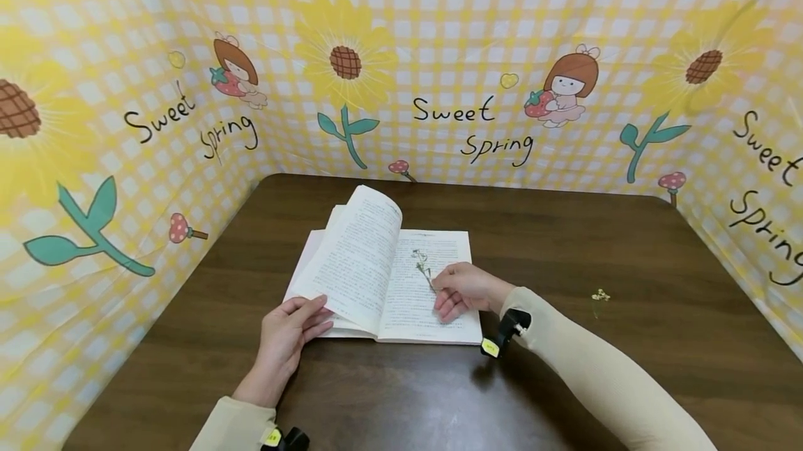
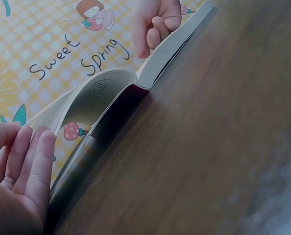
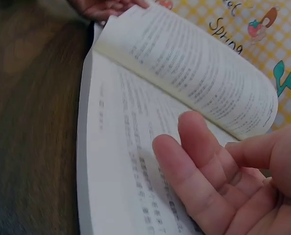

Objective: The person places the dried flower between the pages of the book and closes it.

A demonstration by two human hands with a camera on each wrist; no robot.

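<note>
A thick paperback book [image 1: 410, 318] lies open on the table, its text-covered pages facing up. My left hand [image 1: 285, 336] pinches the lower outer corner of some lifted pages [image 1: 357, 256], which curve up over the book's left side. In the left wrist view, the thumb and fingers of that hand meet at the page edge [image 2: 62, 110]. Over the right page, my right hand [image 1: 464, 287] pinches the stem of a small dried flower sprig [image 1: 422, 266] between thumb and index finger. The other fingers are loosely bent. In the right wrist view, the hand hides the sprig.
On the brown wooden table [image 1: 552, 242], a second small sprig with pale yellow blossoms [image 1: 599, 295] lies to the right of my right forearm. A yellow checked cloth [image 1: 426, 40] with sunflowers and lettering encloses the table at the back and sides.
</note>
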